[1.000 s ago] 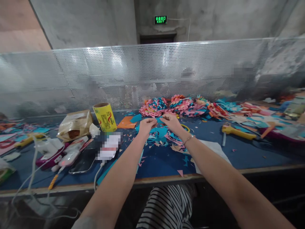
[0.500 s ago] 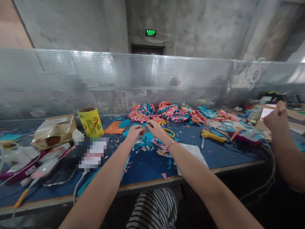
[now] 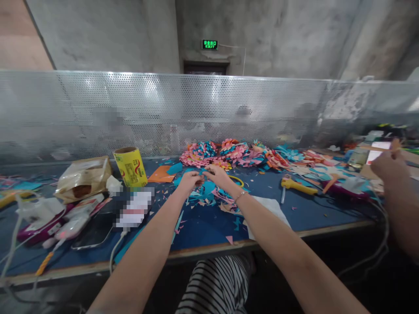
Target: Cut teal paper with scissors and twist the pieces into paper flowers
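Over the blue table my left hand [image 3: 190, 180] and my right hand [image 3: 216, 174] meet, fingertips close together. Both pinch a small piece of blue paper [image 3: 202, 172], mostly covered by the fingers. Below them lies a heap of blue paper scraps [image 3: 204, 192], mixed with pink and tan cuttings [image 3: 227, 205]. Just behind my right hand shows a yellow ring-shaped handle [image 3: 238, 180], partly hidden by the wrist. Orange paper sheets [image 3: 160, 174] lie left of my left hand. Beyond both hands sits a row of pink and blue paper flowers [image 3: 199, 153].
A yellow tape roll [image 3: 131, 167], a paper bag [image 3: 83, 176], phones [image 3: 135, 209] and a purple power strip [image 3: 42, 226] crowd the left. At right lie a yellow glue gun [image 3: 299, 186] and white paper [image 3: 268, 211]. A co-worker's hand [image 3: 388, 163] is far right. A perforated metal screen [image 3: 183, 100] stands behind.
The view has swung right, bringing a co-worker's arm into sight, then slightly back left. My hands stay together at the blue paper, fingertips now closer than a second ago.
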`<state>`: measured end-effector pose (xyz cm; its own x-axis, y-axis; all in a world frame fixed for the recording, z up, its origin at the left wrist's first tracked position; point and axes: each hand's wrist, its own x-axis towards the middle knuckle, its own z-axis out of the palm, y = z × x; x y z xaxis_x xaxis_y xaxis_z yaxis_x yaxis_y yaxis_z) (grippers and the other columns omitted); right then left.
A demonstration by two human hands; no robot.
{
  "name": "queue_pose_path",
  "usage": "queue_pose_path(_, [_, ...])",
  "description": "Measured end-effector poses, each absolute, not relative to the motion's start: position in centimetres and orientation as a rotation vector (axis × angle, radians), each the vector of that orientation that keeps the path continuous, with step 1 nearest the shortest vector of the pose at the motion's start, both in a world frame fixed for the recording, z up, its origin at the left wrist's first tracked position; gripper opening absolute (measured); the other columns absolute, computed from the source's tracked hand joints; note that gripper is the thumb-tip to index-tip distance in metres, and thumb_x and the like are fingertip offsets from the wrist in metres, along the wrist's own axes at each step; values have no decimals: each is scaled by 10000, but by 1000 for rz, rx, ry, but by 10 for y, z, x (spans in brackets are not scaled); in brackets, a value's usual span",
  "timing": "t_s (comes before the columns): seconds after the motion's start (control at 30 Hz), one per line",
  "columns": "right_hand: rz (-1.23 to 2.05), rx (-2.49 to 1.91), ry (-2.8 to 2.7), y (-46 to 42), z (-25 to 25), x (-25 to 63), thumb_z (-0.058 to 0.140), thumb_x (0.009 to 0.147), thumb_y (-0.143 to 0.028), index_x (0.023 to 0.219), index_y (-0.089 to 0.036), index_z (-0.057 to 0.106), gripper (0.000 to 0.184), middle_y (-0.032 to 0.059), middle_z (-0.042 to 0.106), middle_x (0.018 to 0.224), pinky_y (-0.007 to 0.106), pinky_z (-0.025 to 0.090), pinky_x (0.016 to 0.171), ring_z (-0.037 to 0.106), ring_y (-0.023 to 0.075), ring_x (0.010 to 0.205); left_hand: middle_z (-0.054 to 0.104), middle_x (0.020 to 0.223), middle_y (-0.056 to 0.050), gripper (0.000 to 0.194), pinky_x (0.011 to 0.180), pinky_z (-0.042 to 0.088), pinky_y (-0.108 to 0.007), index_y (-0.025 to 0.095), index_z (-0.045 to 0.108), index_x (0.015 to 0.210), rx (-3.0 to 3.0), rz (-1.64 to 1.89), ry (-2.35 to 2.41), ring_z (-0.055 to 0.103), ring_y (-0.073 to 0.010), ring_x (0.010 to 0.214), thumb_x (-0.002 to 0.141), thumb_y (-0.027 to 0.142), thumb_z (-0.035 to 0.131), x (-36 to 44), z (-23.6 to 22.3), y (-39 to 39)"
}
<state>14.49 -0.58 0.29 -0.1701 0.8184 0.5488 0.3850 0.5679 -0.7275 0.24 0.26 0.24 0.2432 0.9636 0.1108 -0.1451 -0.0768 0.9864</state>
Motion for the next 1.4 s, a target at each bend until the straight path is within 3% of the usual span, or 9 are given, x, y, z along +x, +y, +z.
queue_pose_path(0.13, [563,-980,-1735,-4,3,151,579,687,-410,813,-178,516,271,-34,522,581,243,380,505,488,111,514,577,482,-11,245,511,395,-242,140,532,500,1273,1170,876,505,-94,436,447,240,749,5,2,2])
queue_pose_path(0.3, [596,-977,-1706,3,2,168,583,679,-405,766,-178,541,247,-27,533,557,249,386,510,501,119,513,577,470,-15,251,508,399,-243,140,523,493,1257,1181,902,508,-95,433,476,254,747,5,2,4])
queue_pose_path(0.53, [391,-1100,-1469,13,-4,203,537,711,-432,700,-174,556,259,-28,498,536,234,353,468,431,97,469,561,461,-7,270,515,412,-238,141,501,478,1117,1313,901,503,-84,432,490,216,760,-6,7,9])
queue_pose_path(0.77, [583,-1038,-1659,7,-9,170,500,758,-446,753,-184,575,273,36,633,718,292,473,618,590,158,652,594,494,-6,288,549,449,-235,136,563,529,1180,1303,863,542,-93,479,440,290,791,-2,2,10])
queue_pose_path(0.93, [565,-961,-1720,2,-8,161,573,709,-419,750,-184,586,239,12,616,662,282,465,601,576,151,624,638,560,-37,331,620,489,-283,124,615,593,1291,1244,787,590,-128,542,433,351,795,-1,-4,11])
queue_pose_path(1.2, [618,-950,-1604,7,-8,167,613,655,-420,736,-172,590,262,15,620,634,282,457,575,572,148,586,689,661,-79,320,691,522,-339,119,620,732,1220,1223,796,652,-175,608,485,231,791,0,-5,11])
queue_pose_path(1.4, [682,-909,-1538,11,-12,166,652,621,-361,836,-184,581,288,27,648,713,318,494,638,612,165,651,680,640,-76,253,726,522,-348,109,615,708,1226,1244,775,658,-180,624,529,207,765,0,-7,15])
